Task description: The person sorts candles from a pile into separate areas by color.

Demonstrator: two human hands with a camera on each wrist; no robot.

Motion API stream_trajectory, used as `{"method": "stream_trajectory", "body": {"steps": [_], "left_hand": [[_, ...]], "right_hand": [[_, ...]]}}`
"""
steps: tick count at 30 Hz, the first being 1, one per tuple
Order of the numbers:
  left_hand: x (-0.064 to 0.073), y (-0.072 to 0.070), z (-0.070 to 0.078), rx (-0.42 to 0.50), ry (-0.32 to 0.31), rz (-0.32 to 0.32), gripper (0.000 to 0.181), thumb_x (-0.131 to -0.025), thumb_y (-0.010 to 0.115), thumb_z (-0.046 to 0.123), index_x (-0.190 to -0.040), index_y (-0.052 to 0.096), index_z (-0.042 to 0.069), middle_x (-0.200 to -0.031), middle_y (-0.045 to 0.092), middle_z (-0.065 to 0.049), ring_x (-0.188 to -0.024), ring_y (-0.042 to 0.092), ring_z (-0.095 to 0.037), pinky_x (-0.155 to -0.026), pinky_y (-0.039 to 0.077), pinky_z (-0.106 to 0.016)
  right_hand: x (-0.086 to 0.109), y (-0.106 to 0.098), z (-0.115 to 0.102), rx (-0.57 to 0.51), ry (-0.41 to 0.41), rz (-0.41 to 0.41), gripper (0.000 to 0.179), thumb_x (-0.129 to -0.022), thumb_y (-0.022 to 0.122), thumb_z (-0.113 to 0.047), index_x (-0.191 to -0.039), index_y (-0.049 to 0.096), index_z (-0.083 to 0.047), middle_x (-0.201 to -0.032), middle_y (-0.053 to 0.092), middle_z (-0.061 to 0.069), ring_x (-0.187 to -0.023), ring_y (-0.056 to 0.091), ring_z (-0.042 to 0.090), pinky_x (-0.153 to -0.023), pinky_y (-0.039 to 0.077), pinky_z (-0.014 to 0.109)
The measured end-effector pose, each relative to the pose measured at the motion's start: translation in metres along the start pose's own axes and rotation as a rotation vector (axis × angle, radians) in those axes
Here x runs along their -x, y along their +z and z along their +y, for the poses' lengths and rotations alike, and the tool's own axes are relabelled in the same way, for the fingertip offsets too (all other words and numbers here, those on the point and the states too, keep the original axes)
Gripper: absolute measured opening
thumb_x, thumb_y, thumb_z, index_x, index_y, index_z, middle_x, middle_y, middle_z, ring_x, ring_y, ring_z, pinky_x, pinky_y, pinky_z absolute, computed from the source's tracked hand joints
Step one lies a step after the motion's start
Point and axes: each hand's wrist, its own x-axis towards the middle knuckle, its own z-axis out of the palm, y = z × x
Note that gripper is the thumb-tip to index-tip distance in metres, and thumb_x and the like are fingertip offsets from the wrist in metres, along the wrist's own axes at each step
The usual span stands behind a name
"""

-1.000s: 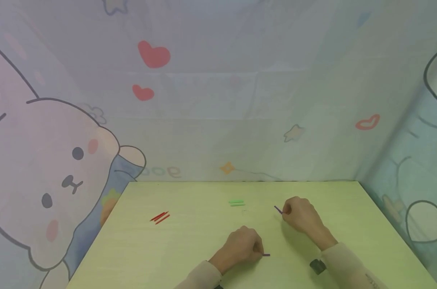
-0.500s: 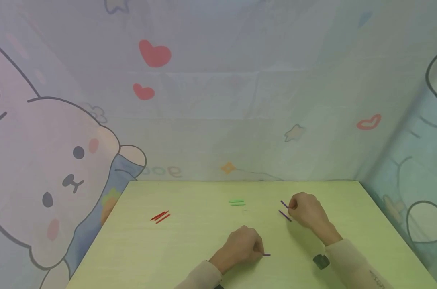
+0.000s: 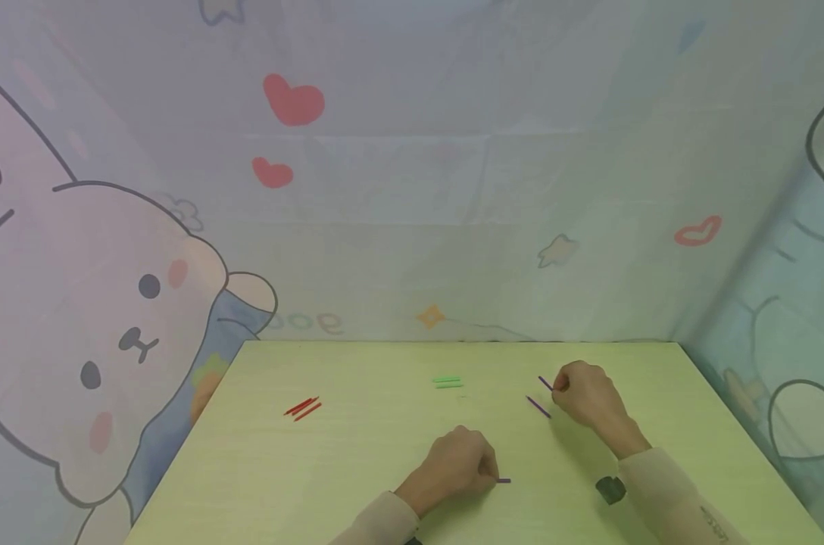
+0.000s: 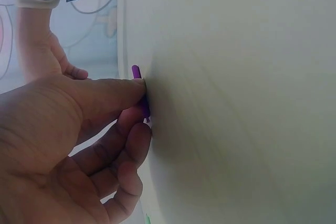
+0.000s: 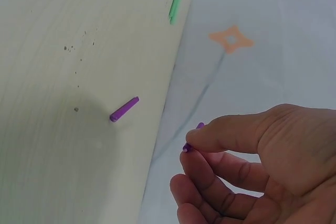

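My left hand rests low over the table, thumb and fingertips pinching a short, thin purple stick; its end pokes out to the right in the head view. Farther back on the right, my right hand pinches another purple stick between thumb and index finger. A third purple stick lies slanted on the table, just left of that hand and apart from it. The right wrist view also shows this loose stick. The fingers partly cover both held sticks.
Two green sticks lie side by side at the table's back middle. Several red sticks lie in a slanted bunch on the left. The pale table ends against a printed cloth backdrop.
My right hand has moved right and slightly back. A purple stick now lies loose beside it, while another shows in its fingers. My left hand has stayed in place with its stick.
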Motion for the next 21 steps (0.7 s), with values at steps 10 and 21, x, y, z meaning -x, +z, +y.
{"method": "stream_trajectory", "body": {"steps": [10,21], "left_hand": [[-0.001,0.002,-0.001,0.024,-0.001,-0.001,0.012,-0.088,0.091,0.008,-0.085,0.088,0.02,-0.076,0.074,0.017,-0.07,0.06,0.007,-0.063,0.05,-0.012],[0.0,0.001,-0.001,0.028,0.006,0.01,0.014,-0.087,0.09,0.007,-0.086,0.088,0.021,-0.076,0.076,0.016,-0.069,0.061,0.007,-0.063,0.05,-0.011]], "right_hand": [[-0.002,0.007,0.008,-0.001,0.02,-0.02,0.007,-0.095,0.073,-0.004,-0.088,0.075,-0.004,-0.084,0.073,0.006,-0.07,0.064,0.02,-0.062,0.056,0.038],[-0.005,0.02,0.013,-0.02,0.043,-0.048,0.008,-0.092,0.071,-0.001,-0.086,0.074,-0.005,-0.081,0.071,0.005,-0.071,0.063,0.02,-0.062,0.055,0.035]]}}
